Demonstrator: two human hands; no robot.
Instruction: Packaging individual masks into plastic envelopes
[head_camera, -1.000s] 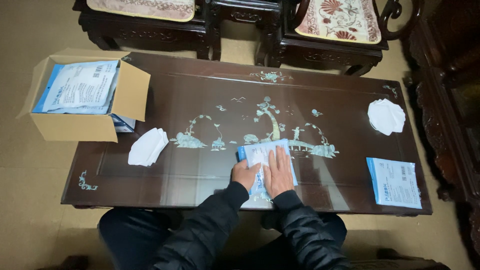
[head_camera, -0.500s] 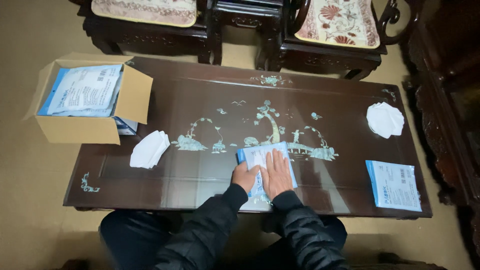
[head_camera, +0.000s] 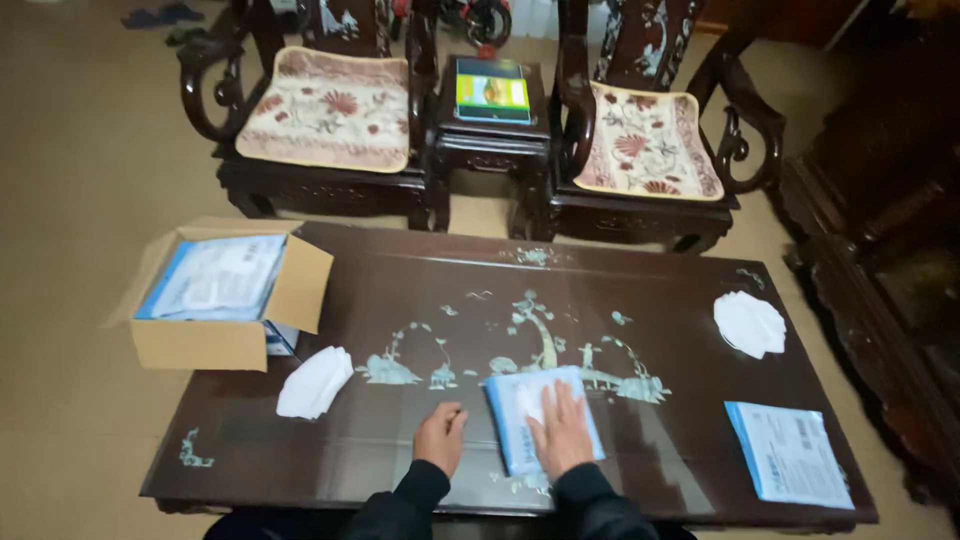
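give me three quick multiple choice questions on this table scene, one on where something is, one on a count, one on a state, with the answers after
1. Where does the cardboard box stand?
A. at the table's left end
B. on a chair cushion
C. under the table

2. How many loose stacks of white masks lie on the table?
A. one
B. two
C. four

3. What is the right hand doing?
A. hanging in the air
C. gripping the box flap
B. pressing flat on the blue and white packet

Answers:
1. A, the box sits on the left end of the dark inlaid table.
2. B, one white stack lies near the box and another white stack at the far right.
3. B, the palm lies spread on the packet, while the left hand rests on the bare tabletop beside it.
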